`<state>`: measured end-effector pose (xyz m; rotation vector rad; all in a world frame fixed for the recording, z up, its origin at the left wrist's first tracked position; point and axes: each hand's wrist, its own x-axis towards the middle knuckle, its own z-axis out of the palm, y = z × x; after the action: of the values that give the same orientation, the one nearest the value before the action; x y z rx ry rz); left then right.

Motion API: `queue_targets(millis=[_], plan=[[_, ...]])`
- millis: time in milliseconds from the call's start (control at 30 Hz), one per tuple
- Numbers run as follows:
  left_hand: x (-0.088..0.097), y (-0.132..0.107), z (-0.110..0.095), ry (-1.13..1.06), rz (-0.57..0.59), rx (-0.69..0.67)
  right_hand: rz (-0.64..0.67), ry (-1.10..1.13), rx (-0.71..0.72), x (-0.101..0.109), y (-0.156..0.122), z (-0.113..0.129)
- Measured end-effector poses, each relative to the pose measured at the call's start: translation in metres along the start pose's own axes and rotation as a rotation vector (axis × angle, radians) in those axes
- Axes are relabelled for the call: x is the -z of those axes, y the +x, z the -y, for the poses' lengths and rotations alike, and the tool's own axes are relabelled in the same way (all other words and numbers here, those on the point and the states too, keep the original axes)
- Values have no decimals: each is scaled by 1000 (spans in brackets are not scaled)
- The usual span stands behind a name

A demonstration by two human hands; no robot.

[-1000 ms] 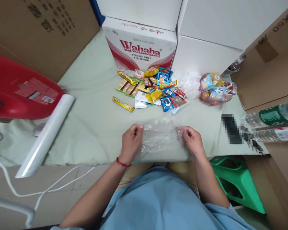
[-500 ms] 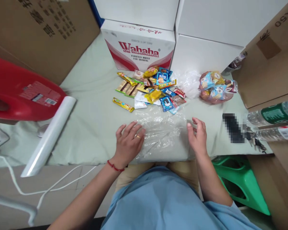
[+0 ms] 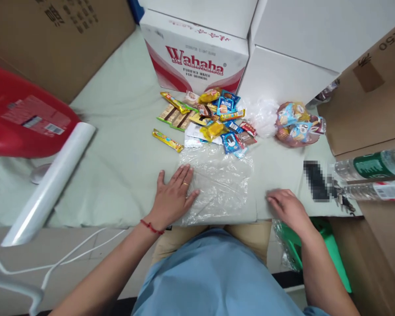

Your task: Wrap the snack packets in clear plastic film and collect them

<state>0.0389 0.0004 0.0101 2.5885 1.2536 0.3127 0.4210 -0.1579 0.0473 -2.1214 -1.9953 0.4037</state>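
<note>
A clear plastic sheet [image 3: 220, 182] lies spread flat on the pale green cloth in front of me. My left hand [image 3: 174, 198] rests palm down on its left edge, fingers stretched out and open, holding nothing. My right hand [image 3: 287, 207] lies to the right of the sheet near the table's front edge, clear of the plastic; it is slightly blurred, and its fingers look extended and flat. Just beyond the sheet sits a heap of wrapped snacks [image 3: 210, 123].
A filled bag of snacks [image 3: 296, 123] and crumpled plastic [image 3: 261, 115] lie at the back right. White cartons [image 3: 197, 52] stand behind. A roll of film [image 3: 49, 184] and a red container [image 3: 23, 118] are at left, bottles [image 3: 371, 164] at right, and a green stool [image 3: 332, 245] stands below the table edge.
Both hands let go of the bunched plastic, which now lies spread flat. My left hand has flattened onto its left edge. My right hand slid right, off the sheet.
</note>
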Motion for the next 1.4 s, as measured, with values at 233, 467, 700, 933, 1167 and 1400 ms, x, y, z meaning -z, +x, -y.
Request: queue_targets(millis=[233,467,700,933,1167,1400], plan=[[-4,-15,-1,9,-6,-9,-26,142,266,9,67,79],[-2,-15,-2,-16,-33,-15,266,-135,531,-14,70,95],[-2,-16,0,-39,-14,-20,181,-228,151,21,-5,-5],[-6,-17,1,-8,4,-36,-24,-151,156,42,68,19],[-2,-16,-1,40,15,-30,-188,-214,380,6,239,100],[-2,-17,-1,47,4,-14,-156,-131,527,2,280,116]])
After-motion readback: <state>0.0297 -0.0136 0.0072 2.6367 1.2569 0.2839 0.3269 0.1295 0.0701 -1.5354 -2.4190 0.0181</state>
